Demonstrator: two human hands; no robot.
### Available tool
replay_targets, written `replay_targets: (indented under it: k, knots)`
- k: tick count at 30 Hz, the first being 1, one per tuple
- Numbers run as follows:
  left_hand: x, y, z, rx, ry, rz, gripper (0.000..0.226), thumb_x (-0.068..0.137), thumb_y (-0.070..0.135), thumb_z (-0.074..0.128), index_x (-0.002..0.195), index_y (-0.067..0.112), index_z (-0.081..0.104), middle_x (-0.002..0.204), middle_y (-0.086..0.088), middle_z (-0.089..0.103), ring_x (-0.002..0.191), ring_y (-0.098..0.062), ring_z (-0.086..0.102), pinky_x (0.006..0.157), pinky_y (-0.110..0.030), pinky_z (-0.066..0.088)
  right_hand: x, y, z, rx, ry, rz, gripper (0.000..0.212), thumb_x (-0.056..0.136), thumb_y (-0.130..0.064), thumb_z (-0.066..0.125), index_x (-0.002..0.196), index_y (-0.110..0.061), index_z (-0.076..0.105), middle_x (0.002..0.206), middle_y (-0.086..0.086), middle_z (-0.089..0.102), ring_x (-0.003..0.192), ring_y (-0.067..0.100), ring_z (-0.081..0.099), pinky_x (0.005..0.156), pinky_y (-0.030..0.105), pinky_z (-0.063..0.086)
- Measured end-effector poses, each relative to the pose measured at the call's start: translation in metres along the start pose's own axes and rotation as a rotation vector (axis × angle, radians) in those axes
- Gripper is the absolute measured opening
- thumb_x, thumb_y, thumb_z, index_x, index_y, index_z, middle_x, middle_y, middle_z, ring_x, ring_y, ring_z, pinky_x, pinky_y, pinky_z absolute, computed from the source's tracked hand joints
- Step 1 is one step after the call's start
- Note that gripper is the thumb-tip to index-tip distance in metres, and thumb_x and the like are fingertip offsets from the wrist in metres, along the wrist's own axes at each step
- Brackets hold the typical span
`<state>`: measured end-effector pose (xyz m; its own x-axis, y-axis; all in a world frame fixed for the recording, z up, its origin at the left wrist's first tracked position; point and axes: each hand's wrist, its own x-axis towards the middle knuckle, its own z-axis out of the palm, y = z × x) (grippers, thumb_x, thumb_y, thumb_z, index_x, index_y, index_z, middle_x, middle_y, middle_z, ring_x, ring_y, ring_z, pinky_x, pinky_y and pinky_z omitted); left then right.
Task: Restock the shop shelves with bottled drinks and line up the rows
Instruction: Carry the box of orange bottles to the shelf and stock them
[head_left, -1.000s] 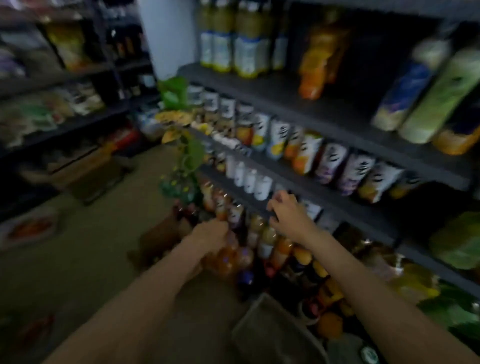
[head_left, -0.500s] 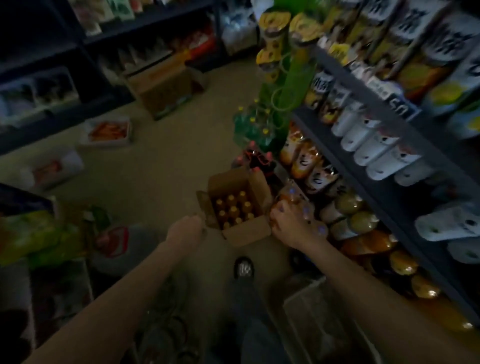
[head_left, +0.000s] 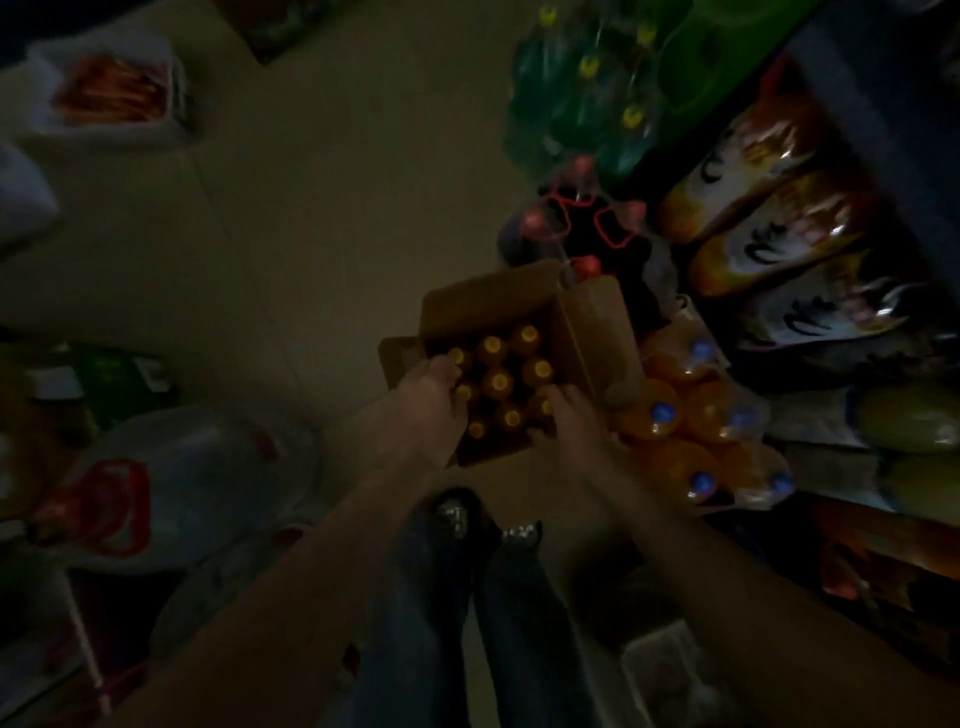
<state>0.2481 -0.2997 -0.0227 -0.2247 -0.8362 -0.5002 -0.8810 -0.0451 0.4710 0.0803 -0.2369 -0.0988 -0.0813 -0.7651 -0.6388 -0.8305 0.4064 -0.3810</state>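
An open cardboard box (head_left: 488, 296) stands on the floor in front of me, filled with several dark bottles with yellow caps (head_left: 498, 382). My left hand (head_left: 426, 410) reaches over the box's left side, its fingers on the bottle tops there. At the box's near right corner, my right hand (head_left: 571, 426) touches the bottles by the wall. The picture is dim and blurred, so the grip of either hand is unclear. The shelf unit (head_left: 883, 104) rises on the right.
Right of the box lies a wrapped pack of orange bottles with blue caps (head_left: 691, 415). Behind it stand dark bottles with red caps (head_left: 587, 234) and green bottles (head_left: 587, 104). White bags (head_left: 197, 467) lie left, a clear bin (head_left: 670, 670) by my feet (head_left: 457, 514).
My view has dropped from the shelf rows to the floor. Both hands left the shelf bottles and moved down and together onto the bottles in the cardboard box.
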Motion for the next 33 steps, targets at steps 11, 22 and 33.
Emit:
replay_targets:
  k: [11,22,33]
  knots:
    - [0.08,-0.089,0.084,0.093,0.092,0.355,0.029,0.082,0.008,0.044,0.107,0.002,0.058,0.1,-0.016,0.059,0.089,-0.032,0.059,0.077,-0.047,0.05,0.169,0.006,0.12,-0.41,0.005,-0.114,0.04,0.092,-0.006,0.043,0.13,-0.014,0.05,0.141,0.012,0.032,0.125,0.036,0.034,0.105,0.041,0.033]
    - [0.07,-0.047,0.047,-0.225,-0.193,0.167,0.09,0.06,0.043,0.078,0.136,0.021,0.035,0.135,0.001,0.046,0.127,-0.019,0.041,0.107,-0.038,0.033,0.035,-0.073,-0.049,0.153,0.218,-0.344,0.034,0.072,-0.02,0.074,0.101,-0.011,0.059,0.097,-0.003,0.045,0.085,0.006,0.044,0.065,0.01,0.035]
    - [0.076,-0.067,0.038,-0.584,0.134,-0.172,0.087,0.053,0.034,0.087,0.128,0.014,0.047,0.119,0.001,0.057,0.107,-0.014,0.054,0.084,-0.029,0.044,0.101,0.0,0.052,0.069,-0.071,0.139,0.032,0.086,-0.025,0.063,0.112,-0.008,0.056,0.112,0.012,0.059,0.105,0.029,0.056,0.083,0.035,0.049]
